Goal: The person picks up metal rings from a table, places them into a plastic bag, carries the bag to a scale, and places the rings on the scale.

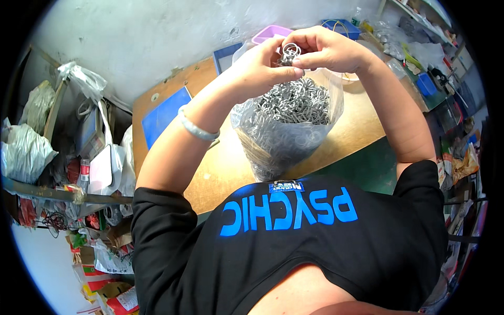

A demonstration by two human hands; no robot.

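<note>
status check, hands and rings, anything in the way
Left hand and right hand: both on small clump of metal rings. Open plastic bag of loose rings below. Nothing seen blocking hands.

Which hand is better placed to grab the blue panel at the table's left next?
Probably your left hand: the blue panel lies on that side; your right hand is farther across. Both hold metal rings.

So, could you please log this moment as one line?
left hand: holding grey rings | right hand: holding same rings | nearby: plastic bag of similar rings
</note>
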